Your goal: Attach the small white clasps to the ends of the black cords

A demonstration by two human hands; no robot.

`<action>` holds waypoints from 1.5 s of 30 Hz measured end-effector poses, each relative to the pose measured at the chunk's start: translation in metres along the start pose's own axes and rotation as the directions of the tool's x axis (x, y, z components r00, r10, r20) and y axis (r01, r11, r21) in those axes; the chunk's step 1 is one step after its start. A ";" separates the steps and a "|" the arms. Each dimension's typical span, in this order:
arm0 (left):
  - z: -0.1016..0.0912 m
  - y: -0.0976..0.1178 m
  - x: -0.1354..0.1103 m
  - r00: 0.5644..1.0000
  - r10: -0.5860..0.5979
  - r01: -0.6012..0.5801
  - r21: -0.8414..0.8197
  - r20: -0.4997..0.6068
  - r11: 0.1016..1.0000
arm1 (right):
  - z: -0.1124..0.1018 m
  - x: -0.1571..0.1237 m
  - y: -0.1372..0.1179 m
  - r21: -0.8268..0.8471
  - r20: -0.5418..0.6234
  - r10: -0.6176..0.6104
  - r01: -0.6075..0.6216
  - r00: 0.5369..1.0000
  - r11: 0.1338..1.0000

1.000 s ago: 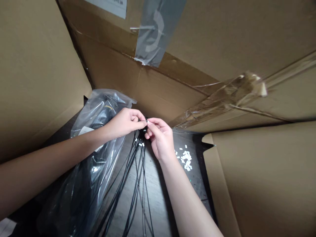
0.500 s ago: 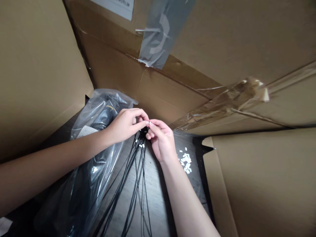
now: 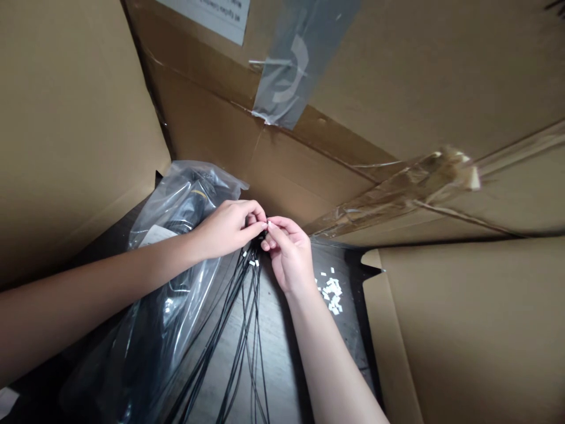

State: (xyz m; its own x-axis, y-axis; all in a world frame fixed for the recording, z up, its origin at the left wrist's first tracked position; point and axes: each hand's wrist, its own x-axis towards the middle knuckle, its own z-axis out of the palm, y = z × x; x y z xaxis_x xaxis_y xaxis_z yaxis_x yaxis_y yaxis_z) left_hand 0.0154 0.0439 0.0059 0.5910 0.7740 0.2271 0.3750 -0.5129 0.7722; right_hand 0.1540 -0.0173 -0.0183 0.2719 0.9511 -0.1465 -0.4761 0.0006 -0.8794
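Versus 1.0 s ago: left hand (image 3: 229, 228) and right hand (image 3: 290, 254) again tip to tip, slightly lower and farther right in view; carton (image 3: 397, 70) with its printed label (image 3: 216, 17) also shifted right and downward. Left fingers (image 3: 253, 208) more bent; white connector (image 3: 269, 223) less exposed than before. Pile of loose white connectors (image 3: 333, 290) unchanged on counter (image 3: 282, 359) beside right forearm (image 3: 331, 353).

Connector: tiny, white, between both sets of fingertips, above the upper end of the black wires (image 3: 209, 343). Right grip: thumb and index finger pinching it. Left grip: thumb and fingers drawn together at the same spot; cannot tell whether on connector or on a wire end. Similar white pieces (image 3: 257, 263) on several wires just below hands. Wires thin, loosely bundled, fanning toward bottom edge.

Hard to make out: connector mostly covered by fingertips, openings not resolvable. Wire tops hidden behind hands, wires cut off by bottom edge. Clear plastic bag (image 3: 176, 306) partly hidden behind left forearm (image 3: 101, 297), dark contents obscured by glare.
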 end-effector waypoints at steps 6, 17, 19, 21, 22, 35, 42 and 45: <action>-0.002 -0.001 -0.001 0.992 0.106 -0.107 -0.013 -0.064 0.994 | -0.001 0.002 -0.003 0.064 -0.006 0.053 -0.053 0.999 0.997; -0.003 -0.003 0.001 0.998 0.056 -0.055 -0.069 0.010 0.996 | -0.004 0.002 -0.007 0.144 0.014 0.132 -0.133 0.991 0.981; -0.004 -0.003 0.001 0.999 0.046 -0.043 -0.106 0.023 0.993 | -0.004 0.002 -0.008 0.157 0.029 0.149 -0.151 0.988 0.976; -0.004 -0.003 0.002 0.999 0.031 -0.026 -0.144 0.032 0.989 | -0.004 0.001 -0.008 0.162 0.045 0.155 -0.161 0.987 0.974; -0.004 -0.003 0.002 0.999 0.024 -0.019 -0.151 0.033 0.988 | -0.004 0.001 -0.009 0.159 0.051 0.154 -0.161 0.987 0.974; -0.004 0.000 -0.002 0.970 0.234 -0.234 -0.001 -0.061 0.972 | 0.001 0.002 -0.005 0.123 0.004 0.106 -0.106 0.994 0.987; -0.003 -0.001 -0.004 0.959 0.279 -0.277 0.047 -0.049 0.960 | 0.001 0.001 -0.006 0.086 0.023 0.117 -0.118 0.993 0.989; -0.004 -0.002 -0.004 0.964 0.264 -0.263 0.041 -0.024 0.964 | 0.001 0.001 -0.006 0.083 0.039 0.125 -0.127 0.991 0.988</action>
State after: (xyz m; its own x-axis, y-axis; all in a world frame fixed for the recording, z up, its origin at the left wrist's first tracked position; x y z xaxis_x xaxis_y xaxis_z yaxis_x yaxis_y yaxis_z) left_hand 0.0096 0.0433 0.0055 0.6518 0.6196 0.4373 0.2349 -0.7132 0.6604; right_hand 0.1568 -0.0162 -0.0125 0.1780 0.9550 -0.2374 -0.5747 -0.0949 -0.8128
